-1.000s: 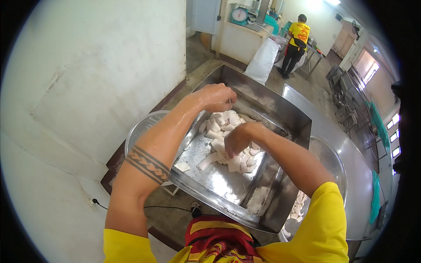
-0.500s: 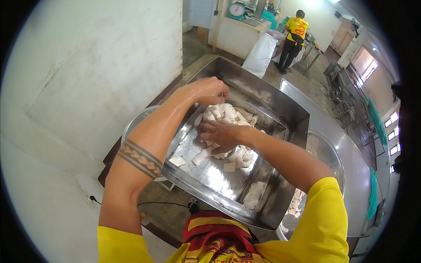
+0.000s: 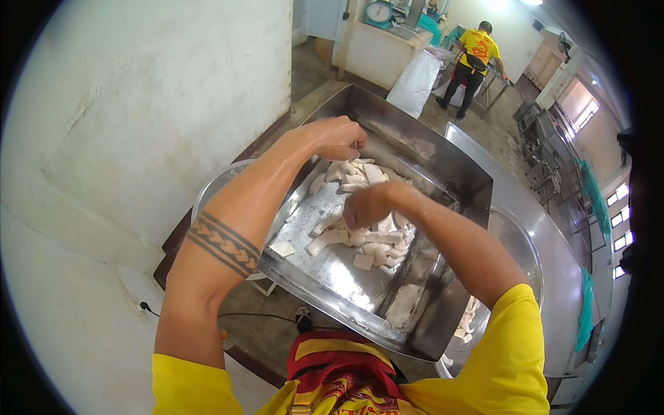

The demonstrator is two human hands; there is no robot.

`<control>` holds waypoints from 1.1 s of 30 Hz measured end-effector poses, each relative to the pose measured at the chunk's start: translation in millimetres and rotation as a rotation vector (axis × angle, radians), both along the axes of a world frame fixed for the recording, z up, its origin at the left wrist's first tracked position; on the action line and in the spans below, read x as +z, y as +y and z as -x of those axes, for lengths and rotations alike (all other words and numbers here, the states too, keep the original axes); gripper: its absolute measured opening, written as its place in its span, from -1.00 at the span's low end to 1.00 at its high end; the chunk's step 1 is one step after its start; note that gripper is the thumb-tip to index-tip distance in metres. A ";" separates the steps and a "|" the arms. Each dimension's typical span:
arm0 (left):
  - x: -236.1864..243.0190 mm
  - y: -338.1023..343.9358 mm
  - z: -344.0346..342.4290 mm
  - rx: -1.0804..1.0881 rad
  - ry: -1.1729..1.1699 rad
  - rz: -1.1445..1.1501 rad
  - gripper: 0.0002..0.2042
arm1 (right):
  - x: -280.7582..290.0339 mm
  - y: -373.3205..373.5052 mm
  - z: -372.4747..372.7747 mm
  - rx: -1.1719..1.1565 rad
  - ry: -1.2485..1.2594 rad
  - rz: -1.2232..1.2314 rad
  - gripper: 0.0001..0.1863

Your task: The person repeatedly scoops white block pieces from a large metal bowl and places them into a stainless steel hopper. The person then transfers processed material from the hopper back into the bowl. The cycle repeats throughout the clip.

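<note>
I locate the white pieces point(image 3: 387, 237) heaped inside the metal tray point(image 3: 328, 271). The left hand point(image 3: 342, 138) is curled near the far-left side; the right hand point(image 3: 370, 206) is bent over the heap, blurred. I cannot tell whether either grips a piece. Expect light, fairly soft, slippery pieces; hold each across its thick middle. Mind the tall right wall point(image 3: 473, 192); open room lies toward the near rim point(image 3: 335, 318).

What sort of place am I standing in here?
Probably a food-preparation room or commercial kitchen: there's a metal tray holding pale cut pieces, a dial scale and a long metal table.
</note>
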State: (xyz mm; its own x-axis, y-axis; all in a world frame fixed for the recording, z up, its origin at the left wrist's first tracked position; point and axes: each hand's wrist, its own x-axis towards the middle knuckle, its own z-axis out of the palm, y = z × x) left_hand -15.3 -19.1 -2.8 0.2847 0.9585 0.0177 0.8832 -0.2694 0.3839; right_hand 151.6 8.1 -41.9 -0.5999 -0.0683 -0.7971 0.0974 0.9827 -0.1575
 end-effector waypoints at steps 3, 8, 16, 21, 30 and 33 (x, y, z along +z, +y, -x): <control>0.7 -0.8 -0.6 0.017 0.005 0.009 -0.69 | -20.5 -9.5 -4.8 0.181 0.005 0.011 -0.70; 0.2 0.2 0.3 0.012 0.014 -0.020 -0.70 | -17.3 -5.7 -4.3 0.004 0.162 -0.047 -0.71; -4.4 2.1 2.0 0.007 -0.003 -0.011 -0.70 | -24.7 -62.8 -4.9 0.391 0.490 0.112 -0.55; -2.8 1.6 1.5 0.009 -0.006 0.014 -0.71 | -25.2 -15.8 -2.2 0.133 0.153 -0.089 -0.59; -6.9 5.4 3.4 -0.018 0.008 0.057 -0.70 | -40.6 -6.9 -37.6 -0.017 -0.107 -0.336 0.42; -6.0 4.7 2.7 -0.018 -0.005 0.065 -0.70 | -41.7 -7.3 -35.6 -0.339 0.305 -0.077 0.01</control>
